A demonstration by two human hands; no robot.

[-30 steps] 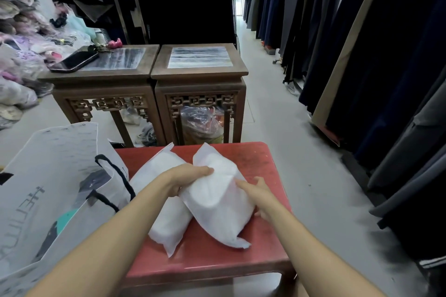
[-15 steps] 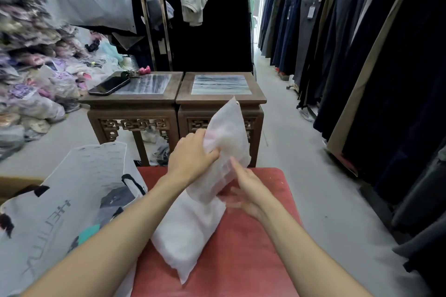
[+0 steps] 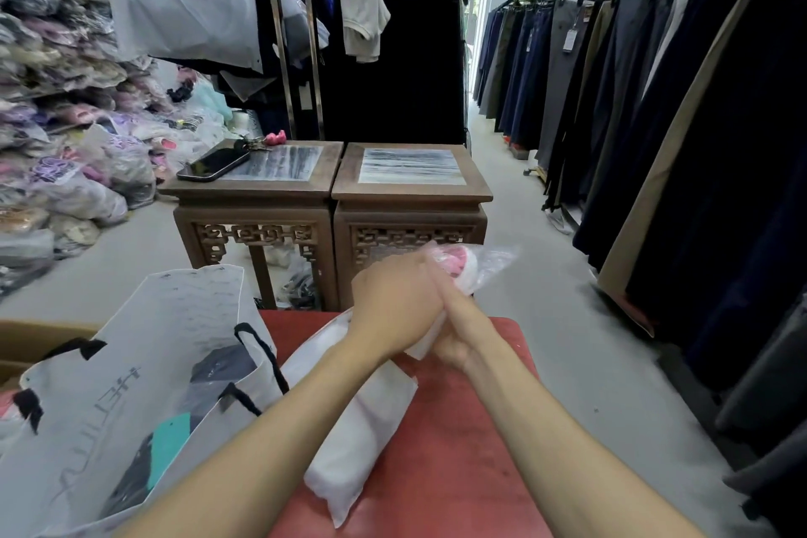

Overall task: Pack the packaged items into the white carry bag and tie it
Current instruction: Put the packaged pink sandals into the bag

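Packaged item (image 3: pixel 458 271) inside left hand (image 3: pixel 395 297) grip

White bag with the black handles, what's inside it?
Through the open top of the white bag you can see something dark grey and, lower down, something teal. Whatever lies deeper is covered by the bag's wall.

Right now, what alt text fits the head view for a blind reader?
The left hand grips a clear-wrapped packaged item above a red table, the right hand against it. A second white package lies on the table beside an open white carry bag.
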